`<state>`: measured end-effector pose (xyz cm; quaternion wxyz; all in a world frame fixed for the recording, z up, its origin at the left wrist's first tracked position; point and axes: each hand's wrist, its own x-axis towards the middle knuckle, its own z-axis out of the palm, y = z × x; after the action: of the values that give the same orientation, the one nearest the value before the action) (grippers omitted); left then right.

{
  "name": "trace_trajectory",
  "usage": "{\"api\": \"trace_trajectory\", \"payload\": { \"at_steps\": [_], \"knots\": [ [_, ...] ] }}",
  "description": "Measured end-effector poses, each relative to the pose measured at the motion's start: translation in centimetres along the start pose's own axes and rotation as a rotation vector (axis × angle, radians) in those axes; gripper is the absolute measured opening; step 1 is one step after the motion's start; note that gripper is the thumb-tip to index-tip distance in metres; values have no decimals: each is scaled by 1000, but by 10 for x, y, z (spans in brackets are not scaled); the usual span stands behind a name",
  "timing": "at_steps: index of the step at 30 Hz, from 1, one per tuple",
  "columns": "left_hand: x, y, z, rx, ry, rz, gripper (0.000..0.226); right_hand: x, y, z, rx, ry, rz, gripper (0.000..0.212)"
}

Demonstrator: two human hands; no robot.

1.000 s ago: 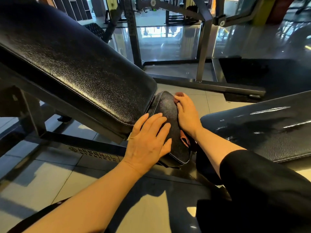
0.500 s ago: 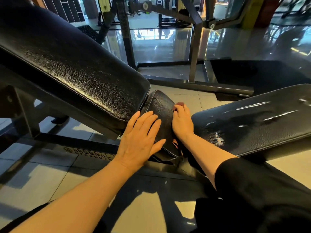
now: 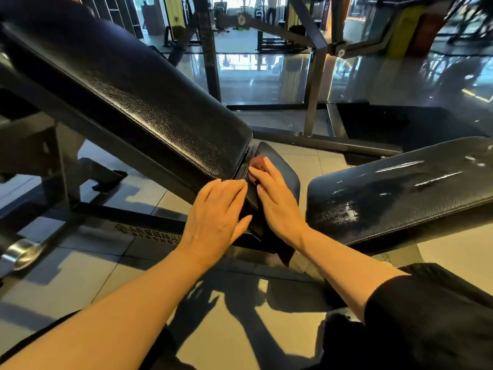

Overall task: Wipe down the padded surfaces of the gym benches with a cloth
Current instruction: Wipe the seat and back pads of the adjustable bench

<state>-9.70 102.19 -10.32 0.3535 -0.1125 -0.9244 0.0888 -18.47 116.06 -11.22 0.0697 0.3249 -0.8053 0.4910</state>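
A long black padded backrest (image 3: 128, 97) slopes down from the upper left to a small black seat pad (image 3: 282, 166) in the middle. My right hand (image 3: 277, 204) lies flat on that seat pad and presses a reddish-brown cloth (image 3: 258, 164), which shows beyond the fingertips. My left hand (image 3: 216, 217) rests flat with straight fingers on the seat pad's left edge, just below the backrest's lower end. A second black bench pad (image 3: 400, 193), glossy with wet streaks, stretches to the right.
The bench's dark steel frame (image 3: 106, 209) runs along the tiled floor under the backrest, with a chrome peg (image 3: 21, 252) at the left. A metal rack post (image 3: 314, 92) and floor rail stand behind. A black sleeve (image 3: 432, 316) fills the lower right.
My right hand has slid the cloth leftward across the seat pad toward the gap under the backrest. My left hand has shifted slightly left onto the pad's edge.
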Motion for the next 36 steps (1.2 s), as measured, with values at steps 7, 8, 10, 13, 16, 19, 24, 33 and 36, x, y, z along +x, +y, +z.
{"api": "trace_trajectory", "payload": {
  "at_steps": [7, 8, 10, 13, 16, 19, 24, 33, 36],
  "knots": [
    [-14, 2, -3, -23, -56, -15, 56, -14, -1, -1, -44, 57, 157, 42],
    [-15, 2, -3, -44, -60, -17, 56, -18, -8, 1, -23, 19, 76, 43],
    [-17, 3, -4, -65, -70, -24, 57, -25, -13, 2, 5, -56, -54, 46],
    [-20, 9, -6, -81, -100, -45, 58, -35, -1, -2, 1, -3, 13, 48],
    [-22, 14, -8, -78, -121, -47, 57, -37, -6, 1, -20, 100, 132, 45],
    [-25, 17, -10, -86, -100, -72, 55, -33, -21, 5, -44, 16, -31, 46],
    [-26, 24, -14, -116, -81, -113, 47, -54, 6, -5, -106, -115, -203, 57],
    [-17, 35, -16, -99, -70, -169, 53, -53, 22, -29, -197, 154, 160, 46],
    [-15, 38, -14, -91, -70, -179, 55, -26, 0, -35, -132, 301, 181, 42]
  ]
}}
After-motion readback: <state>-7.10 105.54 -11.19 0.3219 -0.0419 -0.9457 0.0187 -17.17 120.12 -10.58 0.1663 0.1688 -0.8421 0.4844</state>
